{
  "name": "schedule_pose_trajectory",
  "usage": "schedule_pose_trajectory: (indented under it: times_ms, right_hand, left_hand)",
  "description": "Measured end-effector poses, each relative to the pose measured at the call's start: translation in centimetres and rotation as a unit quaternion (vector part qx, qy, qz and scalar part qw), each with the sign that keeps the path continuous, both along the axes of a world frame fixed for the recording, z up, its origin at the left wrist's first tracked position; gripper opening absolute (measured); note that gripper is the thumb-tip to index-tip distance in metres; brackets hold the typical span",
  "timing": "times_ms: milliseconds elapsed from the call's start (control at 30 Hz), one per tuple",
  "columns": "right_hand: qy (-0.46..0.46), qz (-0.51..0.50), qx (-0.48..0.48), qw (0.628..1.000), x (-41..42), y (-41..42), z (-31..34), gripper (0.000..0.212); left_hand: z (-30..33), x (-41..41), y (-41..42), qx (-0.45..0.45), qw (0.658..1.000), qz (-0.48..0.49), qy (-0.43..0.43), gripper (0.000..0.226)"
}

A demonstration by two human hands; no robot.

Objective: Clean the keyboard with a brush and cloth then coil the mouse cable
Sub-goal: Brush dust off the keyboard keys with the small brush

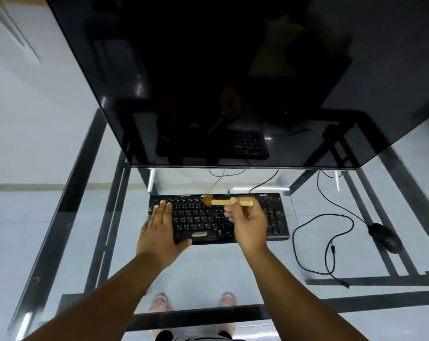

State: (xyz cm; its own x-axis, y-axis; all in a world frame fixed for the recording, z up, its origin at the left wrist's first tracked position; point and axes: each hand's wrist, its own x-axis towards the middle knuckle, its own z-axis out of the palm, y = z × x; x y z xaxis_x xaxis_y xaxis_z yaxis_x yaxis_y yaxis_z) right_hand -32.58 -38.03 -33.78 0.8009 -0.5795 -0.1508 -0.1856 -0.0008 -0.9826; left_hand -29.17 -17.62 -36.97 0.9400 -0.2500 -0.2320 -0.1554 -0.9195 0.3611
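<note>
A black keyboard [203, 217] lies on the glass desk in front of the monitor. My left hand [159, 232] rests flat on the keyboard's left end, fingers straight. My right hand [249, 223] grips a small wooden-handled brush [220, 201]; its brownish bristles touch the keyboard's top row near the middle. A black mouse [384, 236] sits to the right, and its cable [311, 244] lies in a loose loop on the glass, the plug end near the front. No cloth is in view.
A large dark monitor [220, 82] looms over the back of the glass desk [60, 230], which has a black frame. Cables [262, 183] run behind the keyboard. My feet show through the glass below.
</note>
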Motion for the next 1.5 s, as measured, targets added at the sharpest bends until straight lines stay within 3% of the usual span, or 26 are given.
schedule_pose_trajectory:
  times_ms: [167, 367, 433, 567, 633, 700, 767, 833, 900, 967, 1033, 1133, 1200, 1267, 1333, 1433, 1500]
  right_hand:
    - [0.029, 0.012, 0.076, 0.997, 2.1, 6.4, 0.0, 0.020]
    - [0.044, 0.115, 0.042, 0.992, 3.6, 10.7, -0.1, 0.007]
    - [0.067, 0.144, -0.023, 0.987, 3.7, 11.8, -0.4, 0.012]
    - [0.061, 0.040, -0.219, 0.973, 3.1, 11.8, -0.8, 0.009]
    - [0.028, 0.029, -0.184, 0.982, 2.7, 11.9, -0.7, 0.011]
    - [0.030, 0.094, -0.136, 0.986, 2.4, 12.3, -0.9, 0.015]
    - [0.052, 0.118, -0.203, 0.971, 1.9, 12.3, -1.4, 0.011]
    - [0.057, 0.042, -0.288, 0.955, 1.7, 11.9, -1.5, 0.007]
    - [0.035, 0.024, -0.252, 0.967, 1.2, 11.7, -1.5, 0.006]
    - [0.025, 0.095, -0.176, 0.979, 1.0, 11.7, -1.3, 0.007]
    - [0.042, 0.145, -0.217, 0.964, 0.4, 11.5, -1.6, 0.007]
    - [0.072, 0.030, -0.348, 0.934, 0.0, 10.4, -1.8, 0.008]
    - [0.045, 0.009, -0.291, 0.956, -0.1, 9.9, -1.6, 0.005]
    - [0.024, 0.082, -0.218, 0.972, 0.2, 9.8, -1.5, 0.008]
    - [0.040, 0.148, -0.250, 0.956, 0.0, 9.7, -1.8, 0.007]
    - [0.070, 0.046, -0.368, 0.926, 0.0, 9.4, -1.8, 0.009]
    - [0.033, 0.028, -0.318, 0.947, 0.1, 9.4, -1.7, 0.008]
  left_hand:
    - [-0.3, 0.9, 5.1, 0.004, 1.000, 0.018, 0.014, 0.118]
    - [-1.4, 1.1, 8.3, 0.060, 0.994, -0.025, 0.087, 0.126]
    - [-1.6, 1.1, 9.1, 0.067, 0.993, -0.047, 0.087, 0.124]
    - [-1.8, 1.2, 9.5, 0.069, 0.992, -0.064, 0.080, 0.123]
    - [-1.9, 1.2, 9.7, 0.073, 0.992, -0.070, 0.075, 0.121]
    - [-2.0, 1.2, 9.8, 0.077, 0.991, -0.075, 0.074, 0.120]
    - [-1.9, 1.2, 9.8, 0.080, 0.991, -0.077, 0.073, 0.119]
    - [-1.9, 1.2, 9.7, 0.083, 0.991, -0.078, 0.072, 0.119]
    - [-1.8, 1.2, 9.7, 0.084, 0.991, -0.079, 0.073, 0.119]
    - [-1.8, 1.2, 9.7, 0.084, 0.991, -0.076, 0.074, 0.120]
    - [-1.9, 1.2, 9.7, 0.082, 0.991, -0.074, 0.075, 0.120]
    - [-1.9, 1.2, 9.7, 0.072, 0.992, -0.070, 0.079, 0.122]
    - [-1.8, 1.2, 9.6, 0.074, 0.992, -0.069, 0.081, 0.123]
    - [-1.8, 1.2, 9.5, 0.076, 0.991, -0.068, 0.082, 0.123]
    - [-1.7, 1.2, 9.4, 0.076, 0.992, -0.065, 0.083, 0.124]
    - [-1.7, 1.3, 9.3, 0.073, 0.992, -0.060, 0.088, 0.125]
    - [-1.7, 1.3, 9.2, 0.072, 0.992, -0.059, 0.089, 0.125]
